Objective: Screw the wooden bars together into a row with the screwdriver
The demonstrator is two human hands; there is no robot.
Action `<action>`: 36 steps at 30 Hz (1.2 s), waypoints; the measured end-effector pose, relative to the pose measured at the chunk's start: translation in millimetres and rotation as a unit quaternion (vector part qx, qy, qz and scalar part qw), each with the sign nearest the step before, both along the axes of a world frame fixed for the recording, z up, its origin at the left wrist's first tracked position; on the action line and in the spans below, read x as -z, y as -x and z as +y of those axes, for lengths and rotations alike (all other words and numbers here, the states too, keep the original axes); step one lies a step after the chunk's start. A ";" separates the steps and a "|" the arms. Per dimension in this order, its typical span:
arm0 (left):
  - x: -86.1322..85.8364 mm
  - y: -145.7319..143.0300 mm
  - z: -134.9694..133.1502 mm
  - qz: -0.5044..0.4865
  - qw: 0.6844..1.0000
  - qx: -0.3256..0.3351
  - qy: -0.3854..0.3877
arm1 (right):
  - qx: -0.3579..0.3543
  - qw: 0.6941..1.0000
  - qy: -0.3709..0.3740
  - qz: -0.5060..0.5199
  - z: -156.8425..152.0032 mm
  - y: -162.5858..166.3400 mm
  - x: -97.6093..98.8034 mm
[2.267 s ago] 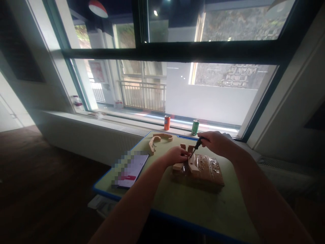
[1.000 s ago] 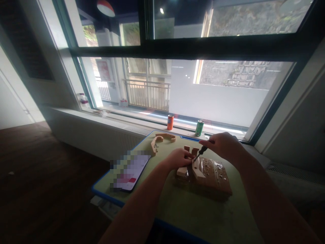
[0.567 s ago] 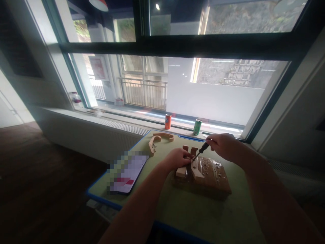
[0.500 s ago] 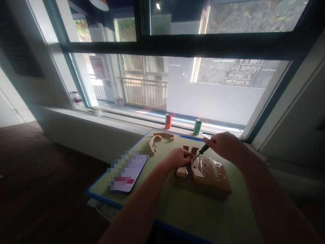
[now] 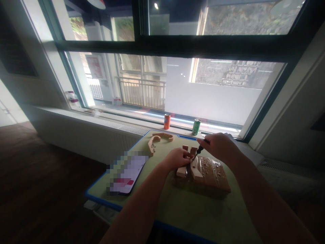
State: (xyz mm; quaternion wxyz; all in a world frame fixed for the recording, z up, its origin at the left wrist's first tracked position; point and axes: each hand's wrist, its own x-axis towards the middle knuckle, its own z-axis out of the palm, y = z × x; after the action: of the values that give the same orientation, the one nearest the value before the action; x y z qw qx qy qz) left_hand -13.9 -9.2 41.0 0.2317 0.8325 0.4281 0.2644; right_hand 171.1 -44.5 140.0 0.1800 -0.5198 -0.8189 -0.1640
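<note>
Your screwdriver [image 5: 198,150] points into the wooden piece [image 5: 195,168].
Your right hand [image 5: 218,146] grips it, left hand [image 5: 176,157] clamps the wood; bare table [image 5: 193,210] lies nearside.

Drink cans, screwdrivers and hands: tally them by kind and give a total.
Drink cans: 2, orange can and green can.
Screwdriver: 1.
Hands: 2, left hand gripping a wooden piece, right hand gripping the screwdriver.
Total: 5.
</note>
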 end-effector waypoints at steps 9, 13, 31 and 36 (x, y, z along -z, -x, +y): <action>-11.4 13.7 -5.3 -0.195 0.958 0.087 0.191 | 0.034 0.969 -0.061 0.239 -50.0 -22.8 -42.8; -20.4 17.9 -11.0 -0.253 0.950 0.090 0.162 | 0.051 0.933 -0.034 0.354 -55.3 -36.6 -35.6; -24.7 9.5 -11.4 -0.252 0.933 0.170 0.195 | 0.006 0.633 0.097 0.768 11.8 -82.4 114.5; -22.6 12.0 -7.9 -0.273 0.914 0.158 0.254 | 0.026 0.651 0.091 0.753 11.2 -73.3 114.1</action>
State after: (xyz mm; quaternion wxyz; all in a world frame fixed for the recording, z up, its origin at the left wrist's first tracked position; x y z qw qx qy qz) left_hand -25.9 -17.1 63.6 0.5821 0.6975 0.2641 0.3239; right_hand 244.4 -33.3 25.9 0.6820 -0.4999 -0.3990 0.3547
